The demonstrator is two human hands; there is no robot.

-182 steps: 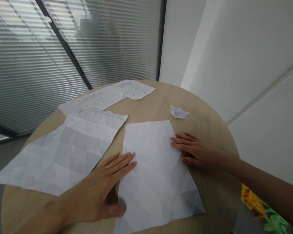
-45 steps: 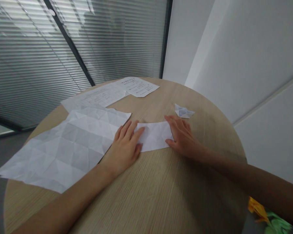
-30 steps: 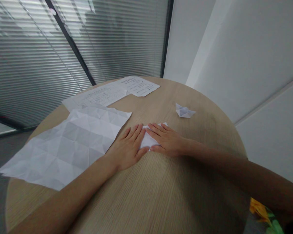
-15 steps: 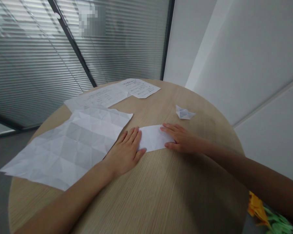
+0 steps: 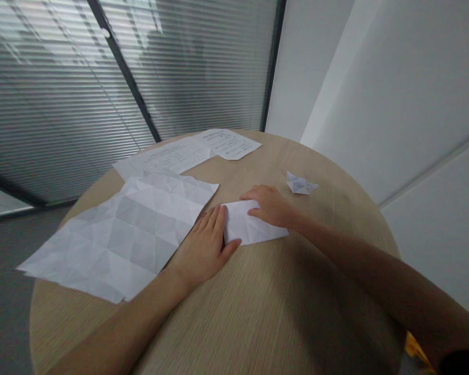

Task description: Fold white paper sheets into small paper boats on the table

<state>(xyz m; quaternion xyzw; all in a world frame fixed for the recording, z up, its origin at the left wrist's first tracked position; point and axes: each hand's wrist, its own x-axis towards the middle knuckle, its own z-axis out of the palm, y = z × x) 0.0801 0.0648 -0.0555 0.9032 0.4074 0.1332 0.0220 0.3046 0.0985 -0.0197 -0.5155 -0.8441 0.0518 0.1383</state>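
A small white folded sheet of paper (image 5: pixel 250 229) lies on the round wooden table in front of me. My left hand (image 5: pixel 204 249) rests flat across its left end, fingers stretched out and thumb spread along the lower edge. Over the paper's upper edge lies my right hand (image 5: pixel 272 204), its thumb apart from its fingers and touching the top surface; part of the far edge is hidden beneath it. Just beyond the right hand sits a small folded paper boat (image 5: pixel 300 185). Left of my left hand is a large creased white sheet (image 5: pixel 136 224).
Printed sheets (image 5: pixel 230 143) lie along the far side of the round table (image 5: pixel 234 312). Glass with blinds (image 5: pixel 211 73) stands behind it, and a white wall (image 5: pixel 406 94) rises on the right. Something orange (image 5: pixel 416 351) shows below the table's right edge.
My right hand has slid from the paper's right end up and left along its far edge, uncovering the right corner. My left hand stays on the left end. The view has shifted slightly.
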